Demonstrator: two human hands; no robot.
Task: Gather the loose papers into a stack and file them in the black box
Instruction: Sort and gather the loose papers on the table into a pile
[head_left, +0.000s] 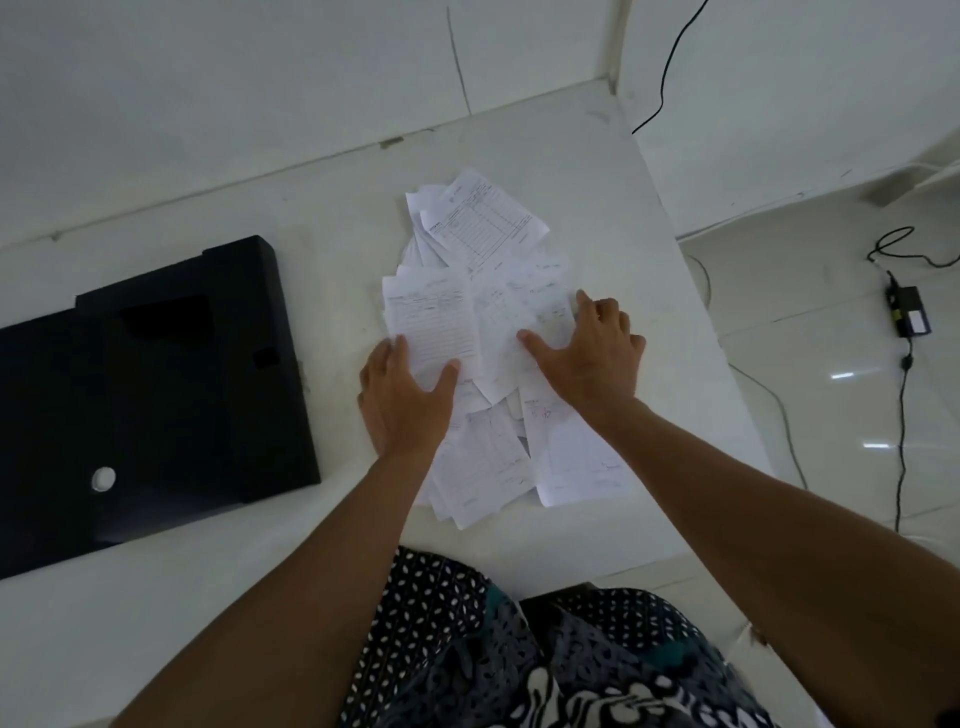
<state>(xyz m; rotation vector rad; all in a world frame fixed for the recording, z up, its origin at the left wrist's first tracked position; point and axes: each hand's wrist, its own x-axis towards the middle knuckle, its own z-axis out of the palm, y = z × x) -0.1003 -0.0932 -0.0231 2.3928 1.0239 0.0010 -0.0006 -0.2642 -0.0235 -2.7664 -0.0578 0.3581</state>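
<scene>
A loose pile of white printed papers (483, 312) is fanned out on the white table (322, 228), ahead of me. My left hand (402, 400) lies on the pile's left side, thumb over a lined sheet and fingers slipped under its edge. My right hand (589, 353) rests flat on the pile's right side with fingers spread. The black box (150, 400) lies flat on the table to the left, apart from the papers, with a round finger hole near its front.
The table ends just right of the papers, dropping to a tiled floor (841, 415). A black power adapter (909, 312) and its cables lie on the floor at right. A white wall (234, 78) backs the table. My patterned clothing (519, 649) fills the bottom.
</scene>
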